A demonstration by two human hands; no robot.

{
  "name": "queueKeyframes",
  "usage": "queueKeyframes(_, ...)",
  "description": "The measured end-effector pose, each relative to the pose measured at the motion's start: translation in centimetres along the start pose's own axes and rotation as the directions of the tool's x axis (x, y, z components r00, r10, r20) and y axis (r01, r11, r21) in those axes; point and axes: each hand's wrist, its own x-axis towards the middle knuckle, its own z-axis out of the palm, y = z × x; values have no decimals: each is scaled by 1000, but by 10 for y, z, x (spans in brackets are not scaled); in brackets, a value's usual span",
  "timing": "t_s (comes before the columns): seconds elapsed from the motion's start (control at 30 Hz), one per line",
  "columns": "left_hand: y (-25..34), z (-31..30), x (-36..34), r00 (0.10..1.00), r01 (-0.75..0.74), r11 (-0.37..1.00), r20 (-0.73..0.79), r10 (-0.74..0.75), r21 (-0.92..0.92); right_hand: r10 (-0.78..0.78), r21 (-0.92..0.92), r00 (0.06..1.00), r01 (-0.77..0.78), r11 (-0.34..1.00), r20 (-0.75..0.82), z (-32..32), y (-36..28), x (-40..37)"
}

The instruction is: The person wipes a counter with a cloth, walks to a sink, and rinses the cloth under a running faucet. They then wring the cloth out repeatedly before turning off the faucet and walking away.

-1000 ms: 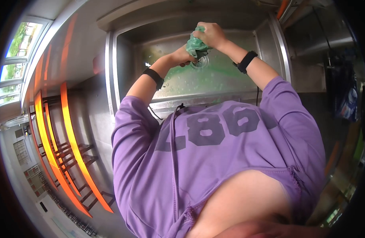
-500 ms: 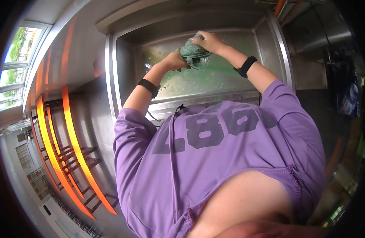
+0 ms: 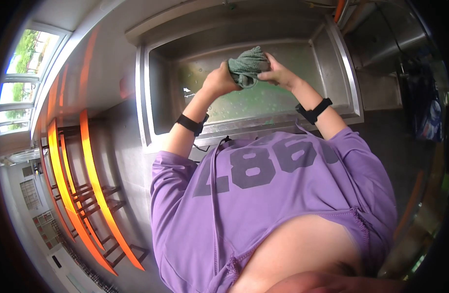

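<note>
A crumpled green cloth (image 3: 250,62) is held up over the metal sink (image 3: 349,75) between my two hands. My left hand (image 3: 219,80) is closed on its left side, fingers mostly hidden behind the cloth. My right hand (image 3: 279,74) grips the other side, thumb pressing on the front. Whatever the cloth may be wrapped around is covered; a clear round rim showed beneath it earlier, and I cannot make it out clearly now. Drops of water and greenish reflections lie on the sink's bottom.
Long orange benches or tables (image 3: 95,180) stand on the floor to the left, near bright windows (image 3: 24,80). At the right hangs a dark blue bag-like thing (image 3: 432,117). An orange pipe (image 3: 339,10) rises behind the sink's right corner.
My right hand has shifted from the top of the cloth to its right side. The cloth has turned and now covers the clear round rim. The view has tilted slightly.
</note>
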Motion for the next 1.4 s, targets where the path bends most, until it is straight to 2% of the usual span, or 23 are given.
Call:
queueKeyframes(0.07, 26, 2, -16, 998, -39, 988, 55, 32, 146, -207, -141, 975, 195, 971, -78, -2, 32, -15)
queueKeyframes(0.17, 53, 17, -32, 970, -171, 970, 202, 135, 174, -197, -71, 966, 187, 980, -170, -1, 40, -65)
queueKeyframes(0.27, 85, 35, -46, 906, -335, 929, 324, 271, 158, -151, 42, 906, 182, 983, -396, 6, 59, -120)
queueKeyframes(0.3, 87, 49, -48, 873, -419, 899, 327, 361, 127, -127, 83, 876, 186, 979, -466, 10, 64, -139)
queueKeyframes(0.4, 117, 77, -54, 775, -518, 852, 464, 429, 78, -102, 136, 752, 247, 959, -652, 19, 82, -192)
queueKeyframes(0.5, 149, 106, -67, 643, -715, 699, 404, 650, 14, -74, 149, 597, 315, 937, -799, 33, 80, -247)
queueKeyframes(0.6, 179, 124, -84, 531, -806, 592, 413, 740, -23, -96, 104, 483, 371, 923, -870, 48, 83, -292)
queueKeyframes(0.63, 195, 128, -92, 520, -786, 618, 520, 677, -19, -131, 62, 443, 396, 916, -887, 50, 89, -308)
queueKeyframes(0.67, 209, 133, -100, 489, -797, 604, 563, 666, -22, -121, 93, 417, 458, 884, -901, 58, 83, -324)
queueKeyframes(0.73, 235, 149, -116, 441, -809, 587, 641, 628, -18, -148, 37, 335, 489, 871, -930, 61, 103, -354)
queueKeyframes(0.77, 221, 155, -103, 429, -827, 561, 671, 605, 24, -146, 37, 310, 516, 856, -940, 60, 122, -335)
queueKeyframes(0.87, 272, 182, -140, 316, -890, 456, 696, 644, -17, -106, 34, 237, 519, 854, -966, 67, 121, -400)
queueKeyframes(0.9, 292, 193, -150, 300, -883, 469, 729, 615, -32, -63, 58, 223, 497, 866, -973, 65, 121, -425)
queueKeyframes(0.93, 312, 204, -155, 256, -880, 466, 739, 623, -88, -20, 77, 198, 474, 877, -980, 62, 120, -448)
queueKeyframes(1.0, 347, 228, -151, 142, -869, 444, 748, 648, -220, -26, 53, 138, 542, 839, -990, 49, 106, -484)
queueKeyframes(1.03, 370, 244, -153, 62, -826, 444, 726, 685, -348, 0, 70, 133, 519, 852, -991, 39, 98, -515)
queueKeyframes(1.1, 425, 264, -170, -50, -757, 448, 726, 686, -476, 47, 89, 97, 491, 866, -994, 24, 85, -572)
queueKeyframes(1.17, 480, 283, -186, -131, -714, 441, 722, 679, -544, 45, 42, 5, 480, 876, -999, 11, 84, -627)
queueKeyframes(1.23, 514, 310, -180, -220, -694, 362, 662, 717, -622, 76, 16, -109, 470, 882, -991, -4, 72, -652)
queueKeyframes(1.27, 534, 320, -183, -244, -705, 349, 673, 698, -618, 21, -60, -177, 443, 895, -984, -12, 73, -664)
queueKeyframes(1.3, 554, 329, -187, -286, -743, 259, 642, 711, -617, -32, -133, -245, 408, 903, -969, -18, 79, -675)
queueKeyframes(1.33, 577, 340, -195, -300, -777, 257, 697, 651, -574, -89, -204, -314, 357, 912, -945, -26, 86, -690)
queueKeyframes(1.4, 621, 367, -211, -306, -843, 236, 793, 526, -483, -65, -205, -430, 289, 935, -900, -37, 97, -716)
